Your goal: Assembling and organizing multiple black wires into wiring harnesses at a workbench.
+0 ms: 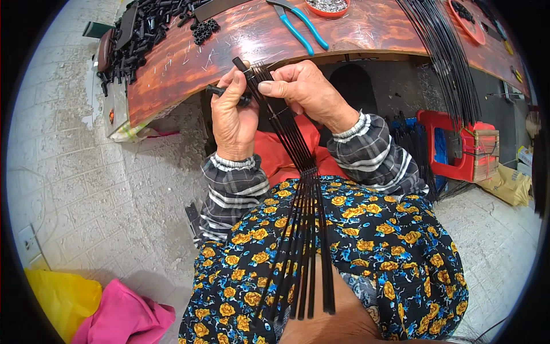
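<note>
Nearest: the lap in a dark dress with yellow flowers [366, 241], and a bundle of black ribs [306, 241] fanning down across it, the lower ends spread over the knees. The ribs gather at a tie near the middle and run up to the hands.

Left hand [232, 117] is curled shut round the upper ribs, with a short black plastic piece [220, 92] pinched under the thumb. Right hand [306, 89] closes from the other side, thumb and forefinger pressed narrow on the rib tips; a black tube end [240, 64] sticks up just above (probably a cap on one rib, hard to tell). Both sleeves are grey plaid.

Lower left on the floor: a yellow bag [60, 295] touching a pink cloth [123, 318].

Right, further off: a red plastic stool [452, 146], a brown cardboard package [507, 183] just beside it.

Far: reddish wooden bench [229, 46] with blue-handled pliers [301, 23], a heap of black plastic parts [143, 34] at its left end, a red dish [326, 7] of small metal pieces, and long black rods [444, 63] hanging off the right side.
</note>
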Demonstrator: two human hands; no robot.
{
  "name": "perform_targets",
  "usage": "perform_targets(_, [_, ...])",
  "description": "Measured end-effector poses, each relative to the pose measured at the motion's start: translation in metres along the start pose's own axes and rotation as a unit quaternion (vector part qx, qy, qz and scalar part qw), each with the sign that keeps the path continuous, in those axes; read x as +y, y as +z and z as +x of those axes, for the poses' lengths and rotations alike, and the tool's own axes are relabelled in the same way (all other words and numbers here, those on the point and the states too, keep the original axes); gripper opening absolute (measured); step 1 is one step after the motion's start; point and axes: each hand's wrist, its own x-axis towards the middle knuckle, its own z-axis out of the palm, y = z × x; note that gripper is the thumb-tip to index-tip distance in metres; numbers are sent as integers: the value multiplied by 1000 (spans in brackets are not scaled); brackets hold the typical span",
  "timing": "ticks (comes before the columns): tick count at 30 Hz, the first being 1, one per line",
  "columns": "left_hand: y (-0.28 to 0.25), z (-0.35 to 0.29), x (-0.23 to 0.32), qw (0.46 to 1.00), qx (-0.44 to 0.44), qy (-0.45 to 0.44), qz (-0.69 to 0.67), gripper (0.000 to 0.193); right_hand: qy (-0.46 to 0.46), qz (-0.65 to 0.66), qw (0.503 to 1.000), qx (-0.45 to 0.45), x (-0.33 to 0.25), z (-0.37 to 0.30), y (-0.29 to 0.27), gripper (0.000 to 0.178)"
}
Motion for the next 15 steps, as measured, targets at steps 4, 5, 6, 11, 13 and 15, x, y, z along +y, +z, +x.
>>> perform_targets(4, [-6,-1,-1,998,-28,-22,-45,18,13,21,1000,-19,7,3,-3,32])
perform_targets(5, [-7,0,-1,999,-16,-31,-42,18,11,17,1000,-21,9,3,-3,32])
perform_targets(6, [-7,0,0,998,-6,-38,-40,18,7,12,1000,-25,9,4,-2,31])
perform_targets(11, [-6,-2,6,1000,-6,-21,-13,18,6,5,1000,-18,-3,-1,5,32])
perform_targets(13, [-9,-1,6,1000,1,-13,-9,18,7,5,1000,-14,-4,0,7,32])
perform_targets(15, [-9,-1,4,999,30,1,-33,18,-15,-19,1000,-4,0,1,8,31])
